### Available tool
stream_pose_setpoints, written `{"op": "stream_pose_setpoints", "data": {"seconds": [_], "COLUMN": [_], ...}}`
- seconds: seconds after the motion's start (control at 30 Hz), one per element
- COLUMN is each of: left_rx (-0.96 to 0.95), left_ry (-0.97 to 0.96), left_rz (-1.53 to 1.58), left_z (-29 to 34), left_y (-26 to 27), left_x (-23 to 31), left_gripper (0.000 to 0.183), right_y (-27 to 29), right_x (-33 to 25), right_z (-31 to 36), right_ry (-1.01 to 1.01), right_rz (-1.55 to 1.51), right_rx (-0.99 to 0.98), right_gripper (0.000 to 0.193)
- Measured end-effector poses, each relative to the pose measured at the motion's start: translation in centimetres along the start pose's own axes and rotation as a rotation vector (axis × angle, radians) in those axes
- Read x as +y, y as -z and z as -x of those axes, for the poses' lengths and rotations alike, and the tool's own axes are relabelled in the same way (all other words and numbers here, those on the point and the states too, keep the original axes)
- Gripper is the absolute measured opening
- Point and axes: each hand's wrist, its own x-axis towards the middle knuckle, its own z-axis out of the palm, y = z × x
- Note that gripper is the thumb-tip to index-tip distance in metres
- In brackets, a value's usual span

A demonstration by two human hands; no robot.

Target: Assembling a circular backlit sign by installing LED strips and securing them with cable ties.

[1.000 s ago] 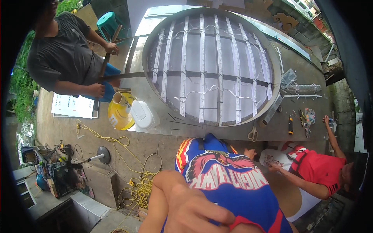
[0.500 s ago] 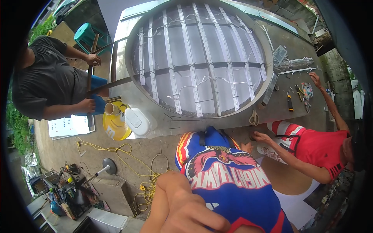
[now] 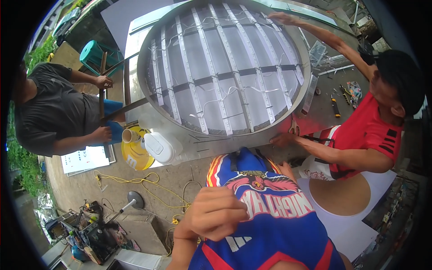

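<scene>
My left hand (image 3: 218, 212) is curled into a fist in front of my blue jersey (image 3: 274, 216), its back toward the view. Nothing shows in the fist or sticks out of it. Low beside my right thigh, my right hand (image 3: 286, 171) is partly covered by the jersey, and its fingers cannot be made out. Beyond my knees, a large round metal frame (image 3: 308, 81) lies on the metal-topped table (image 3: 198, 155). Several white LED strips (image 3: 216, 85) run across its inside, joined by white wires over dark crossbars.
At left a person in grey (image 3: 54, 112) grips a dark metal frame (image 3: 102, 96). A person in red (image 3: 382, 130) leans in at right, near scissors (image 3: 294, 128). A white tub (image 3: 159, 147) stands at the table's edge. Yellow cord (image 3: 148, 181) lies across the floor.
My left hand has lifted and curled into a fist. The person in red has leaned in, reaching one hand over the round frame and bringing the other near the scissors.
</scene>
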Motion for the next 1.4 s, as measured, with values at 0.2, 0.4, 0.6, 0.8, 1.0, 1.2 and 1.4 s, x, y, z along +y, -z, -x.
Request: {"op": "stream_pose_setpoints", "data": {"seconds": [0.2, 0.4, 0.6, 0.8, 1.0, 1.2, 1.4], "left_rx": [-0.418, -0.852, -0.635, -0.217, -0.177, -0.167, -0.069], "left_ry": [-0.025, -0.253, -0.31, -0.316, -0.285, -0.287, -0.27], "left_rz": [0.62, 0.651, 0.403, 0.295, 0.298, 0.246, 0.085], "left_z": [1.4, -1.5, -2.7, -3.0, -2.9, -4.6, -5.0], "left_y": [1.2, 2.5, 1.1, -3.5, -4.7, -6.5, -10.8], "left_x": [1.2, 2.0, 2.7, 2.0, -1.6, -3.0, -2.1], "left_gripper": [0.012, 0.022, 0.023, 0.02, 0.02, 0.02, 0.021], "right_y": [0.4, 0.5, 1.4, 2.6, 0.9, 1.1, 4.3], "right_x": [0.8, -4.1, -7.4, -7.8, -0.2, 4.1, 3.4], "right_z": [0.7, -3.6, -6.1, -6.4, -1.9, 0.5, -1.9], "right_ry": [0.111, 0.2, 0.278, 0.298, 0.181, 0.276, 0.491], "right_rz": [-0.058, -0.109, -0.116, -0.087, -0.002, 0.069, 0.018], "right_rx": [0.014, 0.075, 0.125, 0.142, 0.075, 0.1, 0.103], "right_gripper": [0.043, 0.042, 0.04, 0.04, 0.039, 0.034, 0.028]}}
